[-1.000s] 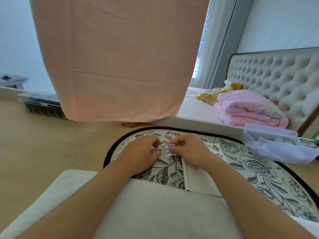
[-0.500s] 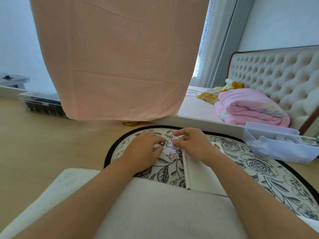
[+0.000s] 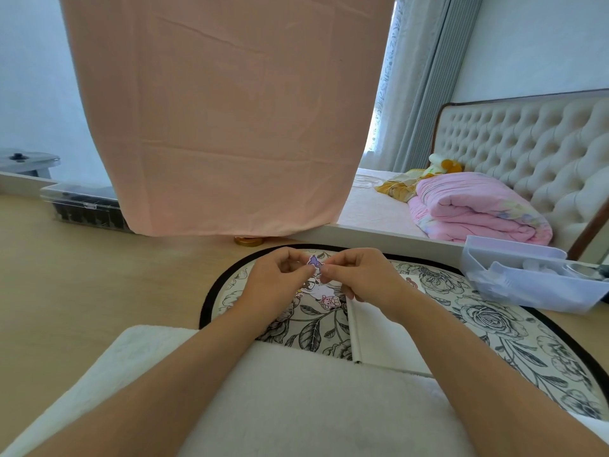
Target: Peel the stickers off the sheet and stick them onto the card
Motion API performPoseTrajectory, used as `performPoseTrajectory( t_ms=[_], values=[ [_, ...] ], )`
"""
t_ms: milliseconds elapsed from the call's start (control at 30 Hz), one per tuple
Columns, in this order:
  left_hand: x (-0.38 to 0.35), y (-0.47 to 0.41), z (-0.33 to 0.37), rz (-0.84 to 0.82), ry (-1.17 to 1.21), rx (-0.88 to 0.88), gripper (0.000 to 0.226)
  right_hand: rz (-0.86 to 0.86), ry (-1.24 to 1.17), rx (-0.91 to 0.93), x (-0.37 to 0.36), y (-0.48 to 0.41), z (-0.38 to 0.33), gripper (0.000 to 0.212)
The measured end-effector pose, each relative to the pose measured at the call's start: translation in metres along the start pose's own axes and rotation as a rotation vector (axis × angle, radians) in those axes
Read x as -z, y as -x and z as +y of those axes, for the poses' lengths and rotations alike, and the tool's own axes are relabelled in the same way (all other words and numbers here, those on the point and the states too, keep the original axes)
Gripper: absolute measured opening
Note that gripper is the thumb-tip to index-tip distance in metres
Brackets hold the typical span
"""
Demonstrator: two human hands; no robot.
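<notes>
Wood surface (image 3: 99,291) carries a floral mat (image 3: 494,324) beside the bed (image 3: 379,206); left hand (image 3: 276,285) and right hand (image 3: 362,278) pinch one purple sticker (image 3: 314,261).

Matt pink cloth (image 3: 227,110), translucent plastic bin (image 3: 527,278), smooth wood-look tabletop (image 3: 82,275).

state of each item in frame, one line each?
purple sticker: raised, pinched between both hands.
left hand: pinches the sticker.
right hand: pinches the sticker.
sticker sheet: flat on mat, stickers left on it.
card: flat on mat, visible part bare.
plastic bin: open-topped.
pink blanket: folded.
</notes>
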State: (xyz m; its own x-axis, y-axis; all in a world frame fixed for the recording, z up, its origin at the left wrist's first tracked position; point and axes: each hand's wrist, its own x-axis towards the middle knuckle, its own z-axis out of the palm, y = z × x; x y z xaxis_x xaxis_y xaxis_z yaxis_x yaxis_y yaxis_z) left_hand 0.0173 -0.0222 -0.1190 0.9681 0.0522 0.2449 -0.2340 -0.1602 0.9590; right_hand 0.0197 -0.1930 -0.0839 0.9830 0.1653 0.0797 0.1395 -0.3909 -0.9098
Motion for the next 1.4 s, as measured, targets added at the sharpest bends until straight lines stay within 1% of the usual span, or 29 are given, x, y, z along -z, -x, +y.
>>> performPoseTrajectory(
  t_ms=[133,233,333,400,467,567,667,800,900,967,1033,1233,1300,1333,1367,1400],
  values=[
    [-0.006,0.006,0.004,-0.040,0.010,0.013,0.005,0.054,-0.044,-0.017,0.003,0.007,0.002,0.006],
    [-0.014,0.010,0.006,-0.045,-0.067,-0.007,0.010,0.085,-0.073,-0.012,0.007,0.016,0.004,0.004],
    [-0.020,0.016,0.008,-0.080,-0.073,-0.051,0.005,0.102,-0.047,0.025,0.013,0.025,0.007,0.004],
    [-0.025,0.020,0.011,-0.099,-0.099,-0.090,0.005,0.102,0.005,0.052,0.020,0.030,0.010,0.007],
    [-0.030,0.024,0.014,-0.103,-0.119,-0.112,0.010,0.110,0.068,0.085,0.026,0.035,0.012,0.011],
    [-0.039,0.025,0.017,-0.103,-0.165,-0.122,0.013,0.177,0.159,0.138,0.033,0.040,0.017,0.013],
    [-0.048,0.023,0.023,-0.126,-0.224,-0.127,0.011,0.247,0.240,0.198,0.040,0.042,0.022,0.015],
    [-0.059,0.019,0.030,-0.107,-0.295,-0.142,0.014,0.309,0.313,0.206,0.045,0.043,0.027,0.014],
    [-0.065,0.019,0.028,-0.114,-0.294,-0.127,0.014,0.364,0.470,0.241,0.045,0.044,0.030,0.011],
    [-0.067,0.020,0.025,-0.102,-0.305,-0.130,0.014,0.416,0.611,0.296,0.043,0.045,0.032,0.010],
    [-0.067,0.021,0.021,-0.091,-0.302,-0.150,0.013,0.474,0.697,0.381,0.041,0.045,0.035,0.010],
    [-0.064,0.026,0.015,-0.061,-0.239,-0.210,0.014,0.559,0.805,0.547,0.035,0.043,0.039,0.011],
    [-0.064,0.027,0.014,-0.041,-0.229,-0.211,0.014,0.556,0.810,0.571,0.035,0.043,0.039,0.013],
    [-0.063,0.027,0.013,-0.030,-0.224,-0.211,0.014,0.528,0.764,0.545,0.036,0.044,0.037,0.013],
    [-0.061,0.026,0.013,-0.022,-0.219,-0.213,0.015,0.463,0.654,0.478,0.037,0.045,0.033,0.012],
    [-0.060,0.026,0.013,-0.021,-0.212,-0.215,0.015,0.362,0.488,0.390,0.039,0.044,0.029,0.013]
  ],
)
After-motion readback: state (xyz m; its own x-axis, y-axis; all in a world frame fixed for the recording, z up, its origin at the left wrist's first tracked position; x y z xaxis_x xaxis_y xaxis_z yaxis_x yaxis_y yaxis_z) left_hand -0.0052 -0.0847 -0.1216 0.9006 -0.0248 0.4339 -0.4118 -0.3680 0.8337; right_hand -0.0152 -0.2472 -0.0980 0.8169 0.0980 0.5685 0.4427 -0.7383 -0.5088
